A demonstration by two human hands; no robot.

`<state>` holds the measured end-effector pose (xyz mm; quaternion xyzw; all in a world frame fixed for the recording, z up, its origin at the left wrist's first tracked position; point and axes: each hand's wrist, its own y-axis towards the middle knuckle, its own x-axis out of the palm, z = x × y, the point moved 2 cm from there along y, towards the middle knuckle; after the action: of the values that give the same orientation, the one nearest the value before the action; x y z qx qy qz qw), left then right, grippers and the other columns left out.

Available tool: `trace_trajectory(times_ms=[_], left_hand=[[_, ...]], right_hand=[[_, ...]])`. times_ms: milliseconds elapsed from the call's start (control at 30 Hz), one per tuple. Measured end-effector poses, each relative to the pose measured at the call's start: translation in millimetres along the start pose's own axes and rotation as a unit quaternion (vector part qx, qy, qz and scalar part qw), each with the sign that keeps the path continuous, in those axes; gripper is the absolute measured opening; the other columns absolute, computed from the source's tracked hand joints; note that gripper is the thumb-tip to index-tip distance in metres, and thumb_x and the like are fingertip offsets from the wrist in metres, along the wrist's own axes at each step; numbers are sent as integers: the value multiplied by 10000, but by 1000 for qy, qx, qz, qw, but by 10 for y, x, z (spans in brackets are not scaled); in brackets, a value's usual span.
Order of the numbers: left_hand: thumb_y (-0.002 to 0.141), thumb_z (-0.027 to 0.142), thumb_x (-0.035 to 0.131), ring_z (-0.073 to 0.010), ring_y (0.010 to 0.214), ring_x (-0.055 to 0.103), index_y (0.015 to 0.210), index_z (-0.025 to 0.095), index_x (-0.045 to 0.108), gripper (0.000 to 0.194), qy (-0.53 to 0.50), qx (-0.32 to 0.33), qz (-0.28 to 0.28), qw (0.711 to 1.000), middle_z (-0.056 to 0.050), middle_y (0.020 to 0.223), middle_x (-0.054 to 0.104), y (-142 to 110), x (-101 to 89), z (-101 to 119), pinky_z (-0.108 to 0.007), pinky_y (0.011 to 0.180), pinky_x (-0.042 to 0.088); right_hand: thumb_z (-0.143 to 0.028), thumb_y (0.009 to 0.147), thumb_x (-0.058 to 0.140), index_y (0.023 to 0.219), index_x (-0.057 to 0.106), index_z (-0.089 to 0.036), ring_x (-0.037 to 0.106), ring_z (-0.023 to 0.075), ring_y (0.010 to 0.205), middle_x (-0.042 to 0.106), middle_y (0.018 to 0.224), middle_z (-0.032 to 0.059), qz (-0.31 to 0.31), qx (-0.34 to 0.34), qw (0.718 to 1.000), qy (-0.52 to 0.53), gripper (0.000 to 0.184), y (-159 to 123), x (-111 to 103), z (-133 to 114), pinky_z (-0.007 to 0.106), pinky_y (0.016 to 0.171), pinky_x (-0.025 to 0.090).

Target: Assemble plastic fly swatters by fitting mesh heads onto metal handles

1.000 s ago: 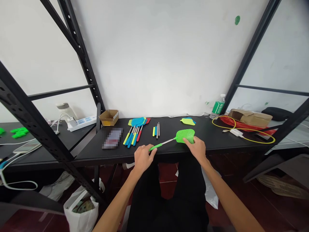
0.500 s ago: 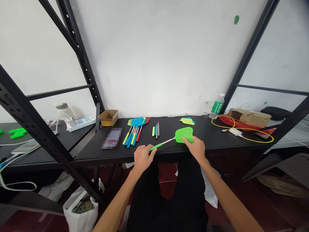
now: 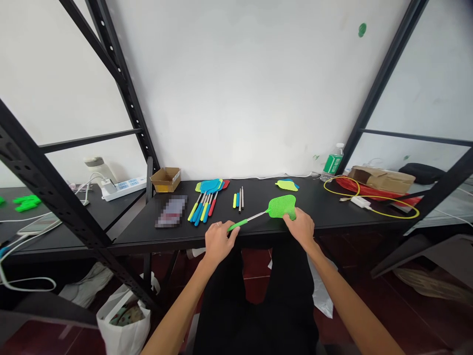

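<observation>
1. Pile (image 3: 209, 190): left of the green swatter (image 3: 281, 206), well apart.
2. Handles (image 3: 238, 200) and rods (image 3: 242, 198): behind the swatter's shaft, slightly left.
3. Left hand (image 3: 219, 241): fingers pinching the swatter's grip, by the front edge of the worktop (image 3: 314, 198).
4. Swatter: between both hands, long axis crosswise, right end angled away. Contact with worktop: cannot tell.
5. Heads (image 3: 287, 185): behind the swatter, worktop showing between.
6. Right hand (image 3: 301, 228): nearer the swatter's mesh; thumb on its near-right corner, apparently pinching, other fingers hidden.
7. Bottle (image 3: 332, 163): right of swatter, farther back, room between.
</observation>
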<state>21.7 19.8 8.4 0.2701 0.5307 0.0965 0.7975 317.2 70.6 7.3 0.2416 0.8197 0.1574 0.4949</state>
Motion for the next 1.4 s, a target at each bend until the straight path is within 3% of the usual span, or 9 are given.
trace_trajectory(times_ms=[233, 467, 833, 1167, 1400], left_hand=[[1008, 486, 410, -223, 740, 593, 937, 250, 683, 368, -6, -1, 0, 1000, -31, 699, 622, -6, -1, -6, -308, 643, 343], [1004, 480, 417, -228, 765, 605, 940, 249, 686, 360, 2, -3, -6, 1000, -39, 716, 631, 0, 0, -7, -309, 663, 361], [1003, 466, 443, -229, 769, 595, 930, 254, 677, 325, 2, 5, 1, 1000, -29, 715, 622, -7, 5, -9, -310, 667, 344], [1003, 461, 451, -226, 772, 595, 933, 249, 685, 323, 6, 6, 2, 1000, -28, 711, 618, -9, 8, -15, -304, 663, 337], [994, 458, 468, -222, 777, 598, 938, 253, 697, 312, 14, -5, -2, 1000, -26, 718, 619, -5, -3, -5, -304, 666, 340]], right_hand=[[-277, 860, 513, 793, 602, -197, 431, 164, 643, 564, 776, 31, 8, -18, 1000, -17, 138, 1, 18, 26, 286, 569, 180], [-497, 908, 547, 745, 606, -202, 477, 173, 665, 583, 753, 37, 17, -8, 1000, 18, 342, 16, 0, 31, 278, 583, 204], [-230, 847, 506, 731, 563, -184, 341, 145, 614, 490, 765, 22, 21, -13, 999, -27, 138, 21, 48, 75, 297, 564, 141], [-501, 911, 531, 683, 521, -192, 356, 137, 611, 465, 736, 3, 38, -16, 999, 19, 383, 25, 47, 80, 284, 575, 183], [-265, 846, 531, 658, 492, -181, 307, 123, 593, 464, 740, -3, 41, -7, 999, -6, 209, 31, 87, 120, 291, 568, 160]])
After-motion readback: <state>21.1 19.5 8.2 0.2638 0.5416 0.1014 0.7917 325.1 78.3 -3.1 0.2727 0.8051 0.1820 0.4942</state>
